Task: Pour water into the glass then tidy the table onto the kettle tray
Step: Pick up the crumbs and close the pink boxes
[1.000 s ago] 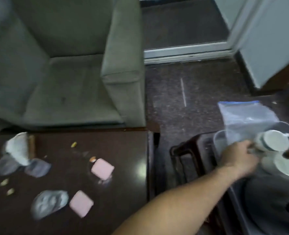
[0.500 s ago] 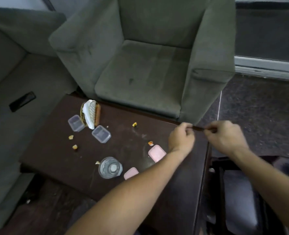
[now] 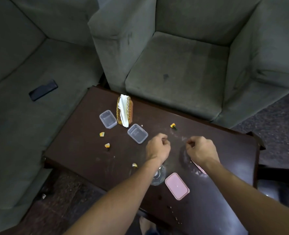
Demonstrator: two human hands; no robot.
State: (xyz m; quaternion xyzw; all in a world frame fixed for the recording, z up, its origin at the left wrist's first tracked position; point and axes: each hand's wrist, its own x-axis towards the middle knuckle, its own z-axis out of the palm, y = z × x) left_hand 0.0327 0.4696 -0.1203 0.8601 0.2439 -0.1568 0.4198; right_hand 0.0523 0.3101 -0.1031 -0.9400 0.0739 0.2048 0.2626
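My left hand point(image 3: 158, 146) and my right hand point(image 3: 201, 150) hover side by side over the dark wooden table point(image 3: 231, 150), both with fingers pinched shut. A faint see-through plastic bag point(image 3: 184, 156) seems to hang between and below them; its edges are hard to make out. The glass point(image 3: 159, 177) stands under my left forearm, partly hidden. One pink lid point(image 3: 177, 186) lies to its right, and another pink lid point(image 3: 199, 167) peeks out under my right wrist. Two clear tubs point(image 3: 108, 119) point(image 3: 137, 133) sit further back. The kettle tray is out of view.
A napkin holder point(image 3: 125, 112) stands near the table's far edge. Yellow scraps point(image 3: 102, 134) point(image 3: 172, 125) lie scattered on the table. A grey armchair point(image 3: 182, 73) is behind the table, and a sofa with a dark phone point(image 3: 43, 90) is to the left.
My view swung from the tray on the right back to the table. Both hands, pinched together at the table's right edge, have moved to above the table's middle.
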